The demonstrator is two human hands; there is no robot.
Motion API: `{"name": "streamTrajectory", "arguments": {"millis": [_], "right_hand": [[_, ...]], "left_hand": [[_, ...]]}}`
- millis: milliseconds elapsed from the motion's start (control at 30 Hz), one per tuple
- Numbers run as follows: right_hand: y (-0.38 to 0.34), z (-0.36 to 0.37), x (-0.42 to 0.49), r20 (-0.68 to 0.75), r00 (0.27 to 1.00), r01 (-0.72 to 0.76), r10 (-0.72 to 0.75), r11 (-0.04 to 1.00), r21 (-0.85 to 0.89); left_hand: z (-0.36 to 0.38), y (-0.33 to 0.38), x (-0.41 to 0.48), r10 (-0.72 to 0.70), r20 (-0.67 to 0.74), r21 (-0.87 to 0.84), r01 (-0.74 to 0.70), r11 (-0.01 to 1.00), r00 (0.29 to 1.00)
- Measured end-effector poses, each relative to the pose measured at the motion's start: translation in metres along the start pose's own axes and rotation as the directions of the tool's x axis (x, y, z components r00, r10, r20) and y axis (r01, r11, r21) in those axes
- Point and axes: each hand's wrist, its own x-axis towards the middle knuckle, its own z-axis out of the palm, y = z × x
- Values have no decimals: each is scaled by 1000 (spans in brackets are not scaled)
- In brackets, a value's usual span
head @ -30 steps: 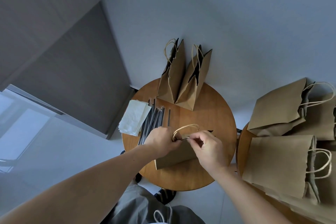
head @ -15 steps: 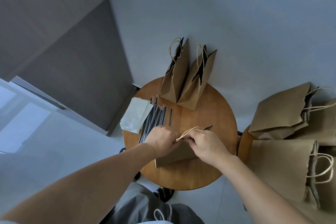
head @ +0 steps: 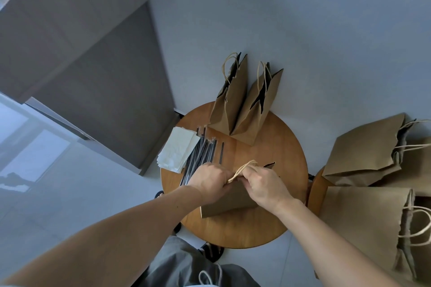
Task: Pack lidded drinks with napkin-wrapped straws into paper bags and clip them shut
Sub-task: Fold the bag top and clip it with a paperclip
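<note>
While the head view looks down on a round wooden surface (head: 279,165), a brown paper bag (head: 227,204) rests on it near the person's edge, its mouth turned away from the person. The left hand (head: 210,182) has its grip clamped on the left end of the bag's top edge, fingers curled under and hidden. The right hand (head: 263,184) has its grip closed on the same edge just beside the left hand, knuckles up; whether its fingertips pinch anything besides paper cannot be told. A twine handle (head: 242,168) loops up between the two hands.

Beyond the paper bag and to its left, a bundle of dark straws (head: 200,158) lies flat, with a single straw (head: 221,155) a little apart on the bundle's right. Farther left of the paper bag, a stack of white napkins (head: 178,151) touches the bundle and overhangs the rim. Well beyond the paper bag, two upright bags (head: 250,114) stand touching each other against the wall, mouths open. Right of the paper bag, a second surface (head: 316,191) carries more brown bags (head: 363,223) on their sides, handles pointing right. Nearer than the paper bag, grey trousers (head: 182,263) and a dark shoe (head: 212,251) show.
</note>
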Motion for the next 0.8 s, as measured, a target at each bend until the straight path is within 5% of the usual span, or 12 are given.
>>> {"name": "streamTrajectory", "arguments": {"millis": [200,433,800], "right_hand": [[8,5,-1,-4,999,34,-34,993,-114],[13,9,4,321,931,-91,173,962,-256],[7,18,-5,242,964,-37,113,953,-301]], "left_hand": [[3,0,-2,-89,-13,-21,89,996,996],[8,4,-3,-160,60,-68,164,984,985],[11,8,-6,-121,-11,5,121,993,993]]}}
